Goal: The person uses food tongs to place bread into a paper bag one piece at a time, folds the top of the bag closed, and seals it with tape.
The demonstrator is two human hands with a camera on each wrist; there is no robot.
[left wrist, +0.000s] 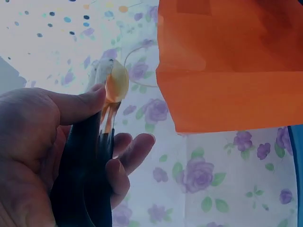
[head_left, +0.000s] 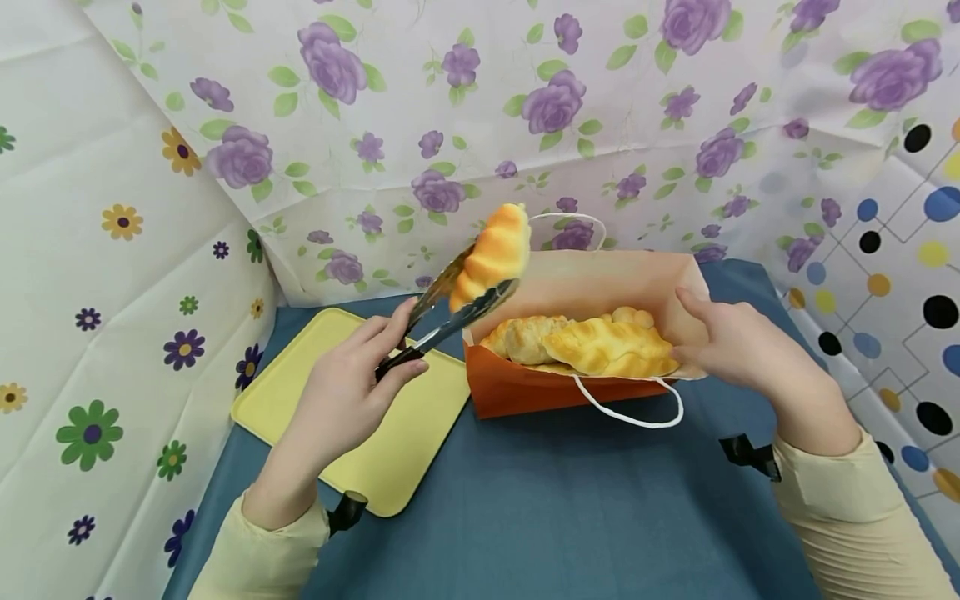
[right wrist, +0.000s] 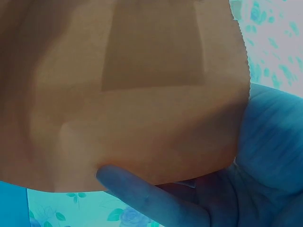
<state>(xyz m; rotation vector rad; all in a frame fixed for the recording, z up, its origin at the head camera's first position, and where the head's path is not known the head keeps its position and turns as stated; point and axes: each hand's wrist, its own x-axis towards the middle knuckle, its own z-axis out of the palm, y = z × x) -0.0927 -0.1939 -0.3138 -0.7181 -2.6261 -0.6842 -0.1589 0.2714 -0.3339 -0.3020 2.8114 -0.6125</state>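
My left hand [head_left: 341, 392] grips a pair of tongs [head_left: 442, 329] by the black handles [left wrist: 85, 175]. Between the tongs' metal ends is a golden, ridged bread roll [head_left: 495, 250], raised above the left end of an orange paper bag [head_left: 525, 392]. That bag lies with its mouth facing up and toward me, and several breads, including a braided loaf [head_left: 611, 348], fill it. At the bag's right side my right hand [head_left: 738, 346] holds the paper edge, one digit [right wrist: 142, 189] against the paper in the right wrist view. Its other fingers are partly hidden.
Left of the bag, a yellow tray [head_left: 390, 450] lies on the blue tablecloth [head_left: 570, 508]. White cord handles [head_left: 630, 417] stick out from the bag's front and back. Flowered sheeting [head_left: 450, 108] stands behind the table, with patterned sheets at both sides.
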